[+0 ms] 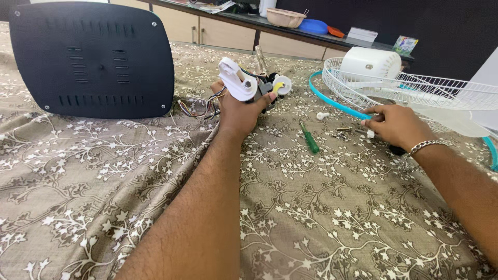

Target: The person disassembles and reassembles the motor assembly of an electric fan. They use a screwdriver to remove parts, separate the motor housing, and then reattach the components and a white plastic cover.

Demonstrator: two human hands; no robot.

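Near the upper middle of the frame the left hand [239, 111] is wrapped around a small fan motor assembly [254, 85], fingers closed about its dark body so that the white plastic bracket and the round white-and-yellow knob stand clear above the thumb, lifted off the patterned bedcover [104, 197]. A bundle of coloured wires [199, 107] trails from it toward the left, lying slack on the cloth.

At the right of the frame the right hand [397, 126], with a metal bracelet at the wrist, rests low on the cover with its fingers curled down, pressed to a small item among the loose screws [343, 129]; whether it actually pinches 1 of them cannot be told. A green-handled screwdriver [310, 139] lies between the 2 hands, within easy reach of either.

Behind the right hand sit a white wire fan guard [415, 88] and a blue rim ring [334, 102]. A large dark back panel [93, 59] stands propped in the upper left, set out of the way.
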